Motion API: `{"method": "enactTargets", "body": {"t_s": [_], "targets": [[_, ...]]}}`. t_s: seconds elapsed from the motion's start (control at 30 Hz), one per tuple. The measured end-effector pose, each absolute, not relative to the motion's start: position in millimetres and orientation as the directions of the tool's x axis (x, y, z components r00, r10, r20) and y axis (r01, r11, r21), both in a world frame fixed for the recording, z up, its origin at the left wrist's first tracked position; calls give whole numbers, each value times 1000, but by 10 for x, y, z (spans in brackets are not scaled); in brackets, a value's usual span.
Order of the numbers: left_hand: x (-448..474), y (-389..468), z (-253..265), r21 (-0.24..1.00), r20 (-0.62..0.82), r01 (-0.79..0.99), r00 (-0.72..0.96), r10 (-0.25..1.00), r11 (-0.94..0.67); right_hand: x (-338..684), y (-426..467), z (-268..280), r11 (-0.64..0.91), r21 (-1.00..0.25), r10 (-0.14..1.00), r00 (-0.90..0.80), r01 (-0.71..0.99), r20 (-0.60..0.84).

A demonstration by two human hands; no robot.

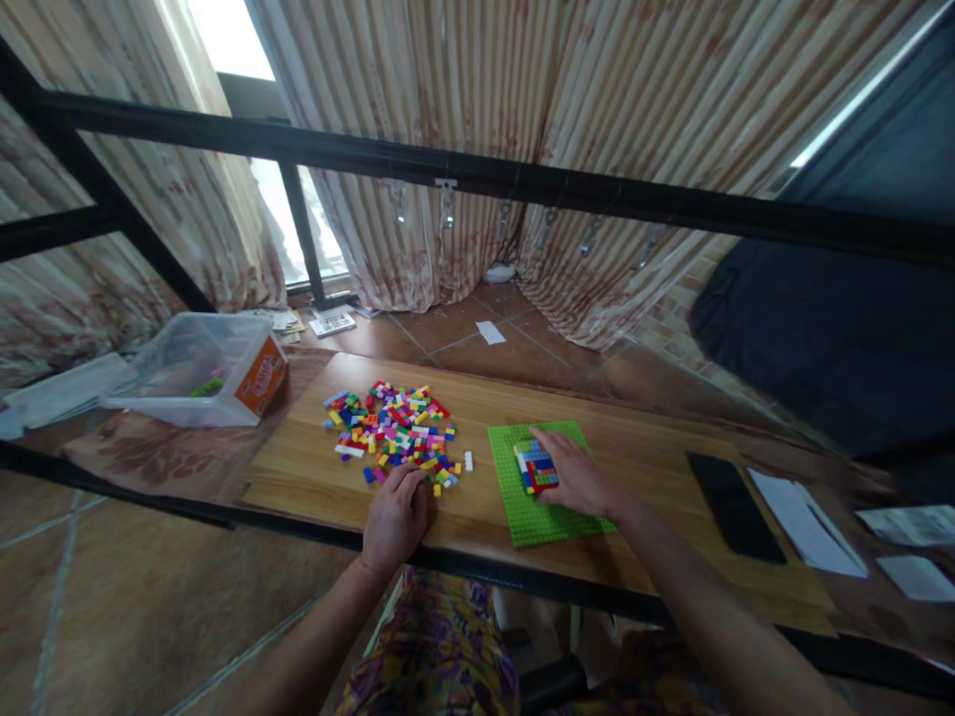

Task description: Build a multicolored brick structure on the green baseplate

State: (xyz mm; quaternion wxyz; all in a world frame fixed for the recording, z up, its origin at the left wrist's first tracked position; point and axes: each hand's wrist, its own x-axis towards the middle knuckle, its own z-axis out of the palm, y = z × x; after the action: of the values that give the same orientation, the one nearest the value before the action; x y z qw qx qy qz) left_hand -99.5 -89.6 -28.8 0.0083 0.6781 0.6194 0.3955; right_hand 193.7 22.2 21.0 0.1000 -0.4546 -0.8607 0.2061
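Note:
My left hand (pixel 397 512) rests at the near edge of a loose pile of small toy bricks (pixel 399 423) in many colours. Its fingers are curled together and touch the pile; whatever they hold, if anything, is hidden. My right hand (pixel 573 472) lies over a green studded baseplate (pixel 522 522). Its fingers and thumb reach around the right side of a low multicoloured brick build (pixel 534 466), which sits on the baseplate. Part of that build is covered by the hand. One white brick (pixel 469 460) lies between the pile and the baseplate.
A clear plastic box (pixel 179 403) with an orange label stands left on the wooden board (pixel 298 482). On the right lie a black phone-like slab (pixel 735 507) and white papers (pixel 806 522). A dark metal bar (pixel 477 169) crosses beyond the table, before striped curtains (pixel 448 249).

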Motion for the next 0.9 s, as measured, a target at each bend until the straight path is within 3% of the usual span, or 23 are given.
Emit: {"method": "enactTargets", "body": {"t_s": [0.3, 0.53, 0.9], "targets": [[-973, -925, -297, 545, 499, 809, -103, 861, -219, 2036, 214, 60, 454, -423, 874, -484, 784, 41], [-966, -966, -278, 596, 487, 769, -116, 865, -233, 1706, 102, 212, 560, -287, 826, -549, 777, 123], [-988, -1058, -225, 642, 490, 690, -35, 871, -333, 397, -43, 257, 648, -469, 734, -657, 600, 172]]}}
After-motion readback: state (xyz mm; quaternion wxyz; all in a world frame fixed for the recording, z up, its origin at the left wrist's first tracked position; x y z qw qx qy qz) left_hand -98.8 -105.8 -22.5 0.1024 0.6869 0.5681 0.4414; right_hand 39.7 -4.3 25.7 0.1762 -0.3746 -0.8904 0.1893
